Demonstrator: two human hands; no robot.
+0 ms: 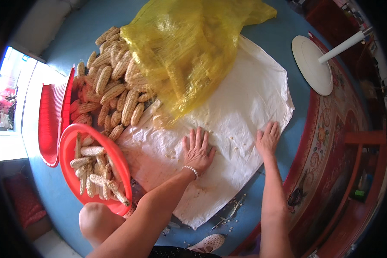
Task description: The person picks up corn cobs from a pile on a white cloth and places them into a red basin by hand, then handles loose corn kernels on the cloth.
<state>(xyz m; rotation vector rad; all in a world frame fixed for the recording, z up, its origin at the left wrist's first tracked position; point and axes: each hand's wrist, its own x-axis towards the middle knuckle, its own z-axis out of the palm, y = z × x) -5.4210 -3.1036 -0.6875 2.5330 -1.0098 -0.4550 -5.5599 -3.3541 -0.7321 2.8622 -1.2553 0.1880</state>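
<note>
My left hand, a beaded bracelet at its wrist, rests spread on a white woven sheet. Close to the sheet's right edge, my right hand touches it with fingers apart. Neither hand holds anything. A crumpled yellow plastic bag covers the sheet's upper part, and what lies beneath it is hidden. Beyond my left hand is a heap of corn ears. Loose kernels are scattered on the sheet between my hands.
At left, a red plastic basin holds bare corncobs beside a red plastic scoop-shaped basket. A white round-based stand and a patterned red carpet lie right. My shoe is on the blue floor among kernels.
</note>
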